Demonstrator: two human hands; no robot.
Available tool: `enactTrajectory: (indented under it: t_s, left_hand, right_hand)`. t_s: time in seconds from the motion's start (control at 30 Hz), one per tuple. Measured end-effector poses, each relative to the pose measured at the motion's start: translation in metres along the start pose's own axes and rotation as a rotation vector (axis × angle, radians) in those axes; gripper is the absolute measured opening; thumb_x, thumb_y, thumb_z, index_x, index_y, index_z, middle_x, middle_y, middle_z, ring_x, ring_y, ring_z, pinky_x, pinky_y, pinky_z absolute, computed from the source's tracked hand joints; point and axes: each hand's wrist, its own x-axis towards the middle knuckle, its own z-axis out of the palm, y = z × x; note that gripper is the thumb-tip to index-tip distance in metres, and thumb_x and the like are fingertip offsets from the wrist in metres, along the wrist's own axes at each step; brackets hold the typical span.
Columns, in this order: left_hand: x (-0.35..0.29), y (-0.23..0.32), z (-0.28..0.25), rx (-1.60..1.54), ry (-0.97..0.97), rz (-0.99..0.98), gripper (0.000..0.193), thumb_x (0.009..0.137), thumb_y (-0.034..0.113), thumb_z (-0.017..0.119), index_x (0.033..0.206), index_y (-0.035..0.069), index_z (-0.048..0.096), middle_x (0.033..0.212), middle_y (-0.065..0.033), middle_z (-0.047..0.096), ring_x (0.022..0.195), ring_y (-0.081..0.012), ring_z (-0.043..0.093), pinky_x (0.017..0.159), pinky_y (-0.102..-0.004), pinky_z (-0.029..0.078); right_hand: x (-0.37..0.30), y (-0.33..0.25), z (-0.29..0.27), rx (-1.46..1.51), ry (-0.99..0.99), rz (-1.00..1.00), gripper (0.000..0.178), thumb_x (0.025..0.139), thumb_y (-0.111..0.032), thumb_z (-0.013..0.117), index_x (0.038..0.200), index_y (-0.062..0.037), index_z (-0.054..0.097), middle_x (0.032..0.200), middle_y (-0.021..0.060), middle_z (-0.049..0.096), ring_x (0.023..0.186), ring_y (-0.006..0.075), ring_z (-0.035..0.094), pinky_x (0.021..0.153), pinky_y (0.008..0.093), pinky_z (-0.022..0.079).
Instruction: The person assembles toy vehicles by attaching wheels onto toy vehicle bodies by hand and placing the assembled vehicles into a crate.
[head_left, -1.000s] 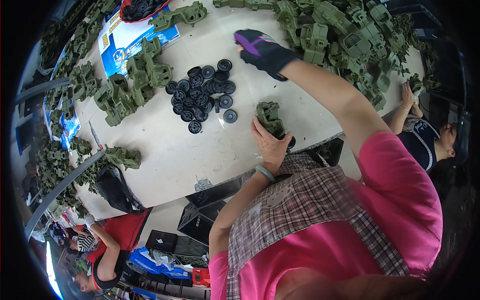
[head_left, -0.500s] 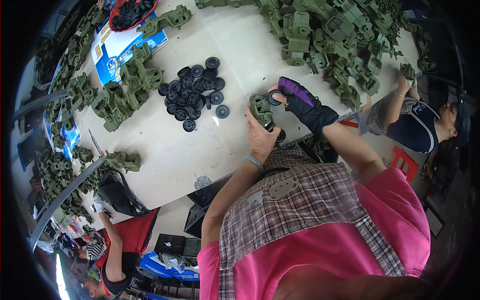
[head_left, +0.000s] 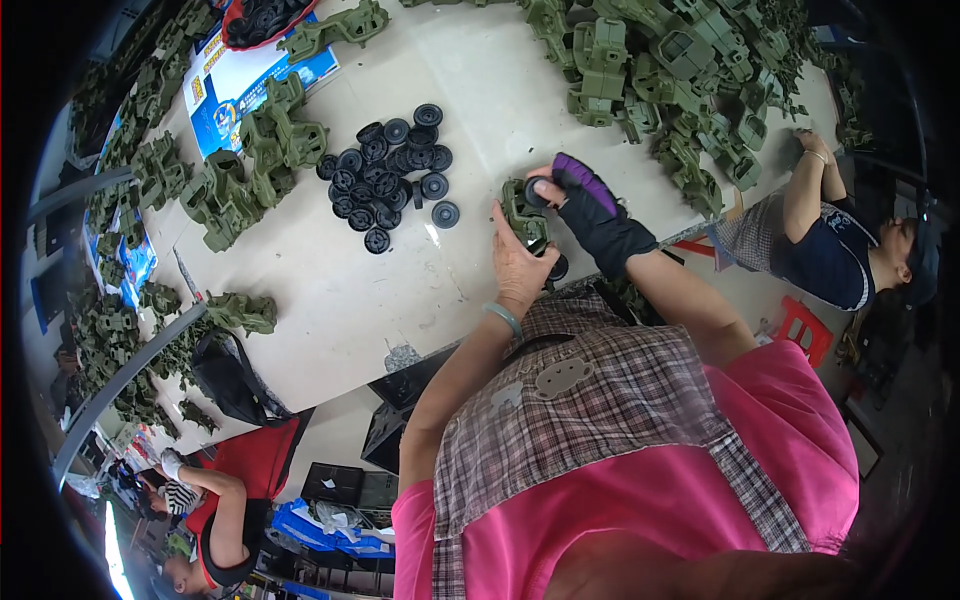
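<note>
My left hand (head_left: 520,272) is closed around a dark green plastic toy vehicle body (head_left: 522,215) near the table's front edge. On my right hand (head_left: 592,208) is a black and purple fingerless glove. Its bare thumb and fingers grip a black toy wheel (head_left: 536,191), pressed against the far right side of the body. A second black wheel (head_left: 558,267) shows at the body's near end, beside my left fingers. To the left lies a cluster of loose black wheels (head_left: 384,184), with one wheel (head_left: 445,214) a little apart from it.
A big heap of green vehicle bodies (head_left: 690,95) covers the table's far right. More bodies (head_left: 225,200) stand at the left by a blue printed sheet (head_left: 215,118). A red container of black parts (head_left: 232,38) is at the far left. Co-workers sit at right and lower left.
My right hand has moved slightly left, bringing the wheel from beside the vehicle body up against it. My left hand stays on the body. Both co-workers' arms have shifted.
</note>
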Motion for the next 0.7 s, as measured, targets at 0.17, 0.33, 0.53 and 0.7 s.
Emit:
enactTrajectory:
  t_s: [0.17, 0.33, 0.53, 0.7]
  left_hand:
    - [-0.001, 0.005, -0.007, 0.018, -0.046, -0.063, 0.124, 0.076, 0.020, 0.084, 0.168, -0.002, 0.005, 0.133, -0.0291, 0.060, 0.126, -0.0457, 0.058, 0.112, -0.0506, 0.046]
    - [-0.001, 0.003, -0.005, 0.039, -0.043, -0.031, 0.124, 0.076, 0.021, 0.084, 0.168, -0.002, 0.005, 0.133, -0.0289, 0.060, 0.126, -0.0457, 0.057, 0.112, -0.0511, 0.046]
    - [0.001, 0.001, -0.007, 0.069, -0.048, 0.016, 0.124, 0.076, 0.023, 0.085, 0.169, 0.000, 0.006, 0.131, -0.0292, 0.061, 0.125, -0.0460, 0.058, 0.111, -0.0513, 0.047]
    - [0.000, -0.003, -0.009, 0.027, -0.036, 0.006, 0.126, 0.078, 0.029, 0.089, 0.169, 0.000, 0.006, 0.131, -0.0292, 0.061, 0.125, -0.0458, 0.058, 0.111, -0.0514, 0.047]
  right_hand:
    - [0.004, -0.033, -0.005, -0.098, 0.039, 0.025, 0.029, 0.106, -0.029, 0.067, 0.126, -0.0073, 0.073, 0.104, -0.0011, 0.070, 0.095, 0.0107, 0.061, 0.088, 0.0286, 0.051]
    - [0.004, -0.021, -0.006, -0.174, -0.084, 0.053, 0.029, 0.105, -0.029, 0.069, 0.124, -0.0080, 0.075, 0.106, -0.0020, 0.072, 0.098, 0.0103, 0.062, 0.086, 0.0284, 0.051]
    - [0.000, 0.005, -0.007, -0.134, 0.019, -0.023, 0.028, 0.104, -0.021, 0.071, 0.129, -0.0096, 0.074, 0.106, 0.0015, 0.071, 0.100, 0.0128, 0.064, 0.090, 0.0315, 0.053]
    - [0.009, -0.015, -0.011, -0.462, 0.010, -0.173, 0.033, 0.101, -0.021, 0.073, 0.131, -0.0087, 0.072, 0.103, 0.0046, 0.068, 0.095, 0.0169, 0.064, 0.089, 0.0344, 0.054]
